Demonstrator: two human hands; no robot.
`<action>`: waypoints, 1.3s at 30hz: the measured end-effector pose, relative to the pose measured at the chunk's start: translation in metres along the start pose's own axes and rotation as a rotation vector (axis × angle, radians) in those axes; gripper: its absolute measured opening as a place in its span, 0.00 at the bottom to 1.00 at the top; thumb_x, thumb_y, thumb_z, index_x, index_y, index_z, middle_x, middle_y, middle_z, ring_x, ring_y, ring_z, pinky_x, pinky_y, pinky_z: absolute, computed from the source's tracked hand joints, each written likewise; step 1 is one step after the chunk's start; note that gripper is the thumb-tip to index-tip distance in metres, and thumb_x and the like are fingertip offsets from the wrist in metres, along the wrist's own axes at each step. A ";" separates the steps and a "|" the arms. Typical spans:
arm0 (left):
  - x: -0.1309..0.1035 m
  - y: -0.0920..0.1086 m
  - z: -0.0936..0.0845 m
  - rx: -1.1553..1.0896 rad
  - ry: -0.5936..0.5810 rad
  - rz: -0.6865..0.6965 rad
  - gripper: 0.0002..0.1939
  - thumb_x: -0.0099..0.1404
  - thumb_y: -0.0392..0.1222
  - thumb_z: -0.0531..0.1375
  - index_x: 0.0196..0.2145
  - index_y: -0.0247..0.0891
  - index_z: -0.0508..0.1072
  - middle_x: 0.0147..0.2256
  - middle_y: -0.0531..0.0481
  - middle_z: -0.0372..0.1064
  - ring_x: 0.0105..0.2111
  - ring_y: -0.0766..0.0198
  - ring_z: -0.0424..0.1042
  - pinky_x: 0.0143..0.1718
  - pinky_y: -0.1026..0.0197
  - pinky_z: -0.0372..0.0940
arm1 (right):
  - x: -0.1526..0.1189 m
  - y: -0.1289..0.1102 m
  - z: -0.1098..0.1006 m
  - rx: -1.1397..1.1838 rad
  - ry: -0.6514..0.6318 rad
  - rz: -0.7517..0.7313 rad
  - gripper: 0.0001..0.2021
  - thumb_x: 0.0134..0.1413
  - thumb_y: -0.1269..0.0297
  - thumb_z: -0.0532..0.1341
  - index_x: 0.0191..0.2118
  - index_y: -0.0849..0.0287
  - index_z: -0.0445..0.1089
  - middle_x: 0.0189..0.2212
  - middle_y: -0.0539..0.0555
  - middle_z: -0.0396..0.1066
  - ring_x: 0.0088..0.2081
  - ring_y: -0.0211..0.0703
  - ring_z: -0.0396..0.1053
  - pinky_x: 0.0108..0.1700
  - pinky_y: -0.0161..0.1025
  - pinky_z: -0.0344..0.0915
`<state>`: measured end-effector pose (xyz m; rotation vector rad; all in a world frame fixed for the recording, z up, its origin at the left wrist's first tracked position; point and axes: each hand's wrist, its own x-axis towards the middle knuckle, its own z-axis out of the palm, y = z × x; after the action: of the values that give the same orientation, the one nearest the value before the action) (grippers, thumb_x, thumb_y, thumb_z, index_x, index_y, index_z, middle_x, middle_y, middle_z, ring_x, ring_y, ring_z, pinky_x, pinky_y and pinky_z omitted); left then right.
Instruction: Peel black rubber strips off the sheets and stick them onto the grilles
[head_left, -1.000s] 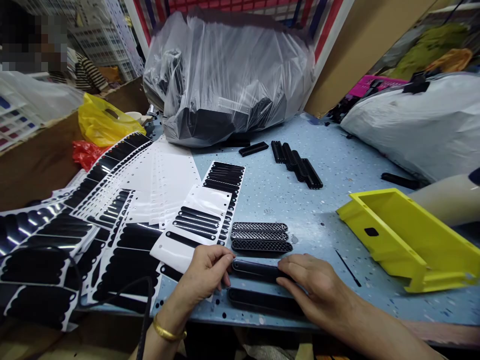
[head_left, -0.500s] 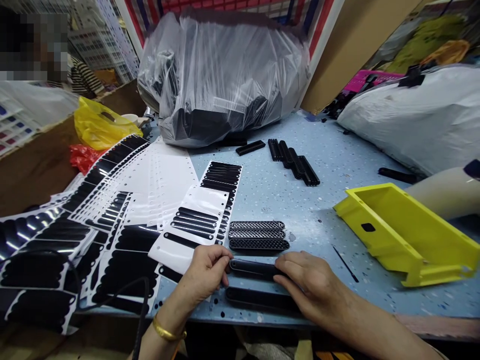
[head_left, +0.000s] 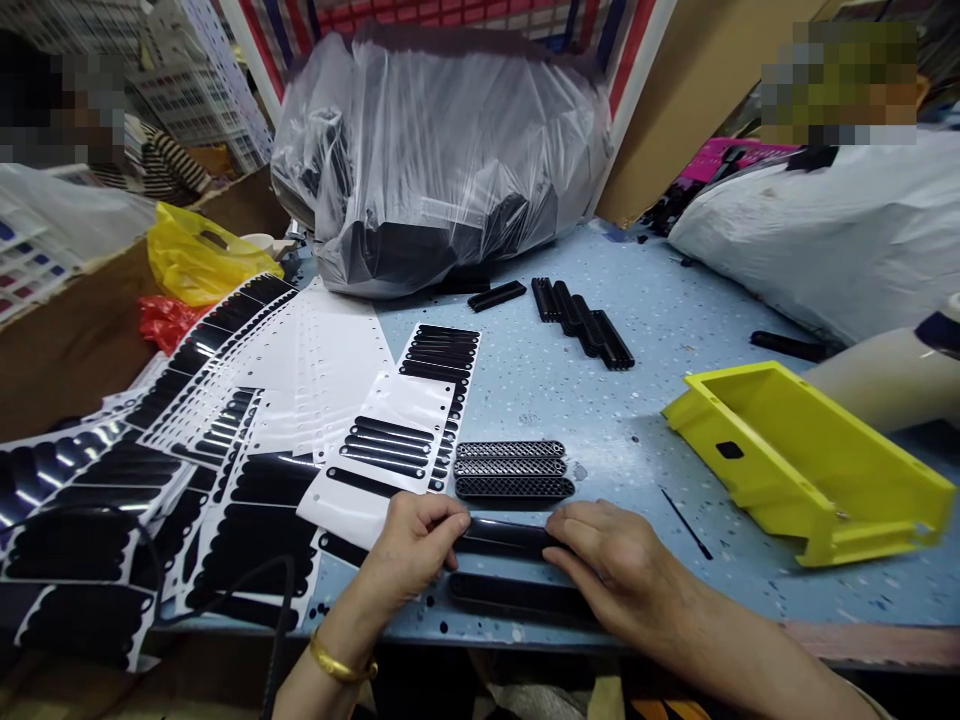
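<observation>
A long black strip-shaped piece (head_left: 504,536) with rounded ends lies between my hands on the blue table. My left hand (head_left: 421,538) is closed in a pinch at its left end, thumb and forefinger over the tip. Around its right end the fingers of my right hand (head_left: 611,552) are closed, hiding that end. Just in front, a second black strip (head_left: 517,594) lies flat, partly under my right hand. Behind my fingers sit three black pieces with a lattice face (head_left: 514,467), side by side.
Sheets of black stickers (head_left: 390,445) and white backing paper (head_left: 322,350) cover the left side. A yellow bin (head_left: 795,470) stands at the right, near a thin black stick (head_left: 686,523). Several black pieces (head_left: 581,318) lie farther back, before a large plastic bag (head_left: 457,150). A person sits at far left.
My left thumb and fingers have moved slightly right, onto the strip's left end, covering the hole that showed there. My right hand keeps its hold. The view has shifted slightly.
</observation>
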<state>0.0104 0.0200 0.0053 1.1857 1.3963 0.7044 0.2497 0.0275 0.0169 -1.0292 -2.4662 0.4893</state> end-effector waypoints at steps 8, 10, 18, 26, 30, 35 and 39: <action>0.001 -0.001 -0.008 -0.154 -0.027 -0.033 0.22 0.57 0.57 0.59 0.33 0.32 0.74 0.20 0.53 0.68 0.13 0.69 0.66 0.13 0.69 0.57 | 0.001 -0.001 -0.001 0.017 -0.047 0.034 0.13 0.62 0.73 0.52 0.29 0.59 0.69 0.28 0.56 0.70 0.30 0.46 0.68 0.34 0.42 0.63; 0.000 0.000 -0.007 -0.145 -0.026 -0.028 0.22 0.58 0.57 0.59 0.34 0.32 0.74 0.20 0.53 0.68 0.13 0.70 0.65 0.13 0.70 0.57 | 0.001 -0.002 -0.001 0.014 -0.043 0.034 0.13 0.62 0.72 0.51 0.29 0.59 0.69 0.29 0.57 0.71 0.31 0.46 0.68 0.34 0.43 0.64; 0.001 -0.001 -0.003 -0.036 -0.016 -0.052 0.21 0.58 0.55 0.59 0.34 0.32 0.76 0.14 0.55 0.65 0.11 0.71 0.60 0.12 0.70 0.54 | 0.003 -0.004 -0.005 0.037 -0.078 0.063 0.12 0.61 0.74 0.52 0.30 0.60 0.69 0.28 0.56 0.70 0.31 0.46 0.69 0.35 0.42 0.65; -0.002 0.006 -0.001 0.004 0.007 0.034 0.16 0.55 0.50 0.59 0.28 0.34 0.79 0.14 0.55 0.63 0.11 0.72 0.58 0.12 0.70 0.50 | 0.003 -0.003 -0.007 0.041 -0.069 0.067 0.10 0.60 0.74 0.55 0.30 0.60 0.71 0.27 0.55 0.71 0.29 0.45 0.69 0.34 0.41 0.67; -0.003 0.007 -0.001 -0.003 0.021 0.038 0.17 0.53 0.51 0.59 0.27 0.34 0.80 0.14 0.54 0.64 0.11 0.71 0.60 0.12 0.69 0.50 | -0.002 0.006 -0.002 0.181 0.011 0.072 0.08 0.60 0.71 0.58 0.35 0.59 0.75 0.30 0.55 0.76 0.32 0.44 0.73 0.36 0.40 0.70; -0.003 0.007 -0.001 0.005 0.023 0.027 0.19 0.53 0.52 0.60 0.28 0.33 0.81 0.13 0.54 0.65 0.11 0.71 0.59 0.12 0.70 0.51 | -0.008 0.013 0.005 0.254 0.123 0.040 0.08 0.63 0.66 0.60 0.40 0.58 0.77 0.32 0.54 0.78 0.34 0.43 0.75 0.38 0.39 0.72; -0.003 0.004 -0.002 0.015 0.029 0.011 0.20 0.53 0.53 0.60 0.29 0.32 0.81 0.14 0.52 0.66 0.11 0.71 0.59 0.13 0.69 0.52 | -0.009 0.013 0.006 0.267 0.120 0.065 0.09 0.64 0.64 0.60 0.40 0.59 0.78 0.32 0.55 0.78 0.34 0.43 0.75 0.37 0.39 0.73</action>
<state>0.0094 0.0189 0.0101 1.1995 1.4227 0.7226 0.2601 0.0287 0.0034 -0.9994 -2.1967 0.7326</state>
